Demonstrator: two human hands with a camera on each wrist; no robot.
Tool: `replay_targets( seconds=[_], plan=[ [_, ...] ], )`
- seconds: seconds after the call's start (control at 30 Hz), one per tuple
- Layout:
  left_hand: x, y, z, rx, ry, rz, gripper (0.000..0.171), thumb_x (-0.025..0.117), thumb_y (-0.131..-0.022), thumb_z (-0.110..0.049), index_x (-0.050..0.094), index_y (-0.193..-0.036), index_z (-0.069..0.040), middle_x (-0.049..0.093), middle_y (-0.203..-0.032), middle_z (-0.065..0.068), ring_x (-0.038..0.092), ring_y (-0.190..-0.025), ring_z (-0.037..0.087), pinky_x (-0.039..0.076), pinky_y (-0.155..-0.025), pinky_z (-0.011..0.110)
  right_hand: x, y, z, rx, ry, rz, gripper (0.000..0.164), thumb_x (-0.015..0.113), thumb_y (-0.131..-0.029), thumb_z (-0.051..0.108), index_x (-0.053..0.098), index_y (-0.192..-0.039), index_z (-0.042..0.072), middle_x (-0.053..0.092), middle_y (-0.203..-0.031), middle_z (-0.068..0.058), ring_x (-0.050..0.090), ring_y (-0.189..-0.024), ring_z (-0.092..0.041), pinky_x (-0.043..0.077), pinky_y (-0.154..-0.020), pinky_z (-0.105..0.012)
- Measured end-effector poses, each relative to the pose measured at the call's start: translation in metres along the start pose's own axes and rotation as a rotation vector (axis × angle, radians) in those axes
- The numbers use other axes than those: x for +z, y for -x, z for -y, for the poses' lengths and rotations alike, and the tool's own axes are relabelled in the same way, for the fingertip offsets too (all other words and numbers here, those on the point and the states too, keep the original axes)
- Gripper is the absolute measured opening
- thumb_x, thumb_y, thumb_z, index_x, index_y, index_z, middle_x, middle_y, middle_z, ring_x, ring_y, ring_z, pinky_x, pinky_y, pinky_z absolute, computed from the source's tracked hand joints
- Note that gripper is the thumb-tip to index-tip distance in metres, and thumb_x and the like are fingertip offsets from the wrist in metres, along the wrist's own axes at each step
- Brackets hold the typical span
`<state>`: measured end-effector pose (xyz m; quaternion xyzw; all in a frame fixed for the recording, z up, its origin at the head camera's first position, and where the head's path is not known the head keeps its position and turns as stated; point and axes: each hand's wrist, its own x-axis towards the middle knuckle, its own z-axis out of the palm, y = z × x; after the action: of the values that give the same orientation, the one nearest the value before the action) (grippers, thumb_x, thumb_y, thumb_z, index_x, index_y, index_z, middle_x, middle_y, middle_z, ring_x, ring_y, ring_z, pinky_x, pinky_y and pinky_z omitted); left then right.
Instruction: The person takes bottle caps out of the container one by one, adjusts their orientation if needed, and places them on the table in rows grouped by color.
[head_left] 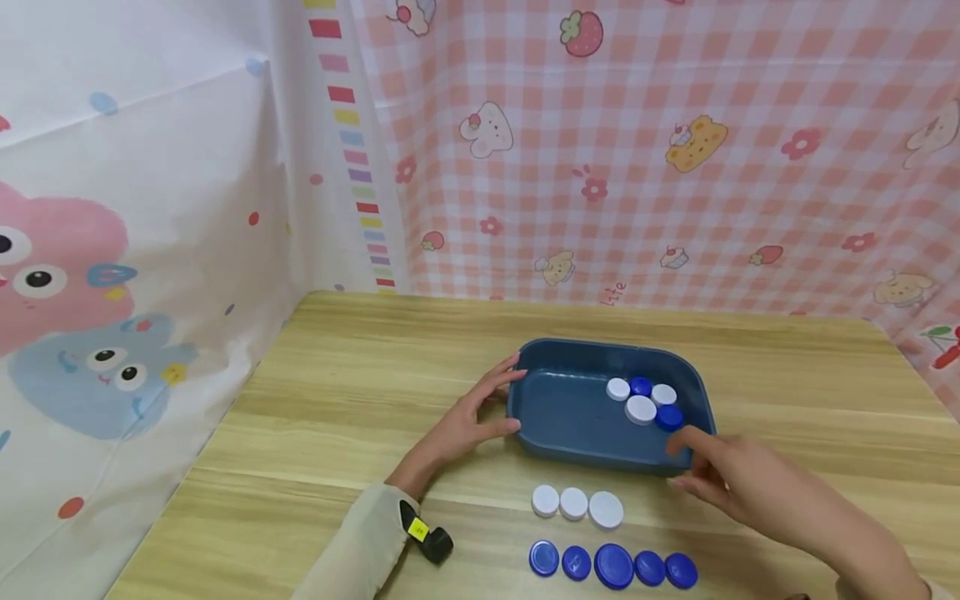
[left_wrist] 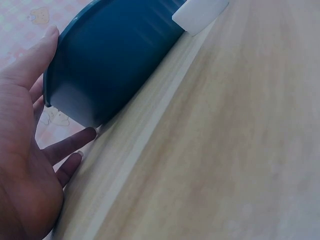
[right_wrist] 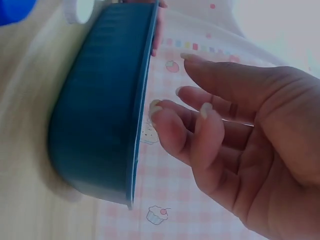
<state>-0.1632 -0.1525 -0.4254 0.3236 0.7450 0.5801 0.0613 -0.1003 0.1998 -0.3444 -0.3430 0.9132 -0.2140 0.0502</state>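
Note:
A dark blue tray stands on the wooden table, its inner left part bare. In its right part lie three white caps and two blue caps, close together. Spread fingers of my left hand touch the tray's left end; in the left wrist view its thumb rests at the rim. Over the tray's near right corner hovers my right hand, fingers loosely bent. The right wrist view shows nothing between its fingers and a gap between them and the tray wall.
In front of the tray, three white caps form a row. Nearer still is a row of several blue caps, the middle one largest. A checked pink cloth hangs behind the table, a white patterned one at the left.

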Motion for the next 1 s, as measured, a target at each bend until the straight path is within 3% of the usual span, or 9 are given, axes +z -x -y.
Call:
replay_targets(
  seconds=[0.3,0.4,0.63,0.83,1.0],
  plan=[
    [0.001,0.001,0.000,0.009,-0.001,0.012,0.060,0.065,-0.091,-0.007,0.037,-0.145,-0.004,0.014,-0.158,0.012,0.045,-0.119,0.045,0.033,-0.101,0.058,-0.002,-0.020,-0.006,-0.039,-0.007,-0.050,0.022,0.070,-0.088,0.020,0.057,-0.104,0.011,0.051,-0.066,0.020,0.045,-0.055,0.003,0.042,-0.049,-0.020],
    [0.000,0.001,0.002,0.009,-0.002,0.009,0.060,0.065,-0.091,-0.008,0.038,-0.145,-0.005,0.014,-0.158,0.011,0.044,-0.120,0.045,0.033,-0.101,0.058,-0.003,-0.029,-0.010,-0.014,-0.003,-0.055,0.025,0.071,-0.088,0.019,0.057,-0.106,0.009,0.051,-0.065,0.017,0.044,-0.054,0.002,0.043,-0.049,-0.020],
    [0.000,0.000,0.027,0.021,-0.042,-0.013,0.065,0.066,-0.092,-0.028,0.037,-0.146,-0.007,0.015,-0.159,-0.002,0.047,-0.121,0.034,0.037,-0.102,0.047,0.000,-0.047,-0.019,0.070,0.036,-0.037,0.037,0.072,-0.087,0.019,0.054,-0.112,0.000,0.048,-0.062,0.011,0.042,-0.051,-0.002,0.041,-0.047,-0.022],
    [-0.001,0.000,0.002,0.017,-0.013,0.007,0.061,0.065,-0.092,-0.012,0.037,-0.145,-0.002,0.014,-0.158,0.011,0.044,-0.121,0.044,0.034,-0.101,0.058,0.004,-0.062,-0.026,0.057,0.039,-0.048,0.039,0.075,-0.083,0.015,0.054,-0.110,-0.004,0.051,-0.064,0.007,0.044,-0.053,-0.005,0.042,-0.048,-0.022],
    [-0.001,0.000,-0.002,0.015,-0.019,0.016,0.062,0.065,-0.092,-0.012,0.035,-0.144,0.002,0.013,-0.158,0.013,0.044,-0.121,0.044,0.033,-0.101,0.058,0.003,-0.070,-0.034,0.088,0.005,0.010,0.039,0.075,-0.083,0.011,0.054,-0.111,-0.006,0.053,-0.066,0.005,0.046,-0.056,-0.008,0.045,-0.050,-0.023]
  ],
)
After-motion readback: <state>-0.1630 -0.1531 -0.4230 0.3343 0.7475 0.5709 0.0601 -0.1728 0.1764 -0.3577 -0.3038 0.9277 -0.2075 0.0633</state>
